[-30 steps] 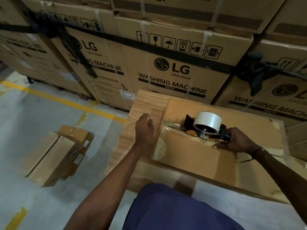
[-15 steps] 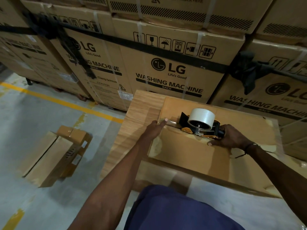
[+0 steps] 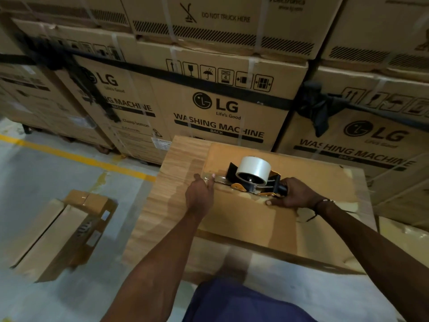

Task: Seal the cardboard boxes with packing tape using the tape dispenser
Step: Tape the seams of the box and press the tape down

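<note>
Tape dispenser: lies along the cardboard box seam, nose toward tabletop's left edge.
Your right hand: grips its handle.
Your left hand: fingers straight, pressing the tape end.
Behind: washing-machine cartons.

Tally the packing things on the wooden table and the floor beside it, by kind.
Flat brown cardboard box on the table: 1
Black and orange tape dispenser: 1
White roll of packing tape: 1
Brown cardboard boxes on the grey floor: 2
Total: 5
</note>
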Motion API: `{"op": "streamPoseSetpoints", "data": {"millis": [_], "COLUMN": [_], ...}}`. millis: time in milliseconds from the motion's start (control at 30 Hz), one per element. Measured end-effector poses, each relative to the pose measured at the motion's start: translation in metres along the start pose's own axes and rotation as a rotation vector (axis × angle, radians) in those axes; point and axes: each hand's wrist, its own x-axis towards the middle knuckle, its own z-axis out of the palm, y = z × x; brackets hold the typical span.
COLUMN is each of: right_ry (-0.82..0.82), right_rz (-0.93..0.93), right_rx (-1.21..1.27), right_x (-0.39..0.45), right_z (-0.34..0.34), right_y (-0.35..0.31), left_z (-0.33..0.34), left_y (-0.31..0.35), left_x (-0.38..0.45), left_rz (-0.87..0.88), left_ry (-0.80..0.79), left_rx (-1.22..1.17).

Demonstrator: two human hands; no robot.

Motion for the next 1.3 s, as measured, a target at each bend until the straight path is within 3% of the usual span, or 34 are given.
{"op": "streamPoseSetpoints", "data": {"millis": [200, 367, 500, 767, 933, 1133, 1300], "right_ry": [-0.032, 0.040, 0.034, -0.007, -0.025, -0.006, -0.031], "right_rz": [-0.029, 0.023, 0.032, 0.003, 0.064, 0.085, 0.061], "right_rx": [0.020, 0.050, 0.074, 0.104, 0.161, 0.198, 0.220], "right_x": [-0.002, 0.000, -0.005, -0.014, -0.069, -0.100, -0.091], "right_z": [0.016, 0.033, 0.030, 0.022, 0.005, -0.003, -0.002], "right_y": [-0.029, -0.042, -0.028, -0.008, 0.047, 0.078, 0.074], "left_z": [-0.010, -0.014, 0.008, 0.006, 0.007, 0.020, 0.062], "left_y": [-0.029, -0.026, -0.019, -0.023, -0.030, 0.009, 0.075], "left_x": [0.026, 0.035, 0.004, 0.003, 0.007, -0.021, -0.096], "left_rz": [0.158, 0.321, 0.506, 0.516, 0.531, 0.483, 0.760], "left_ry": [-0.018, -0.002, -0.124, -0.157, -0.125, -0.136, -0.281], "left_rx": [-0.021, 0.195, 0.260, 0.330, 0.372, 0.325, 0.235]}}
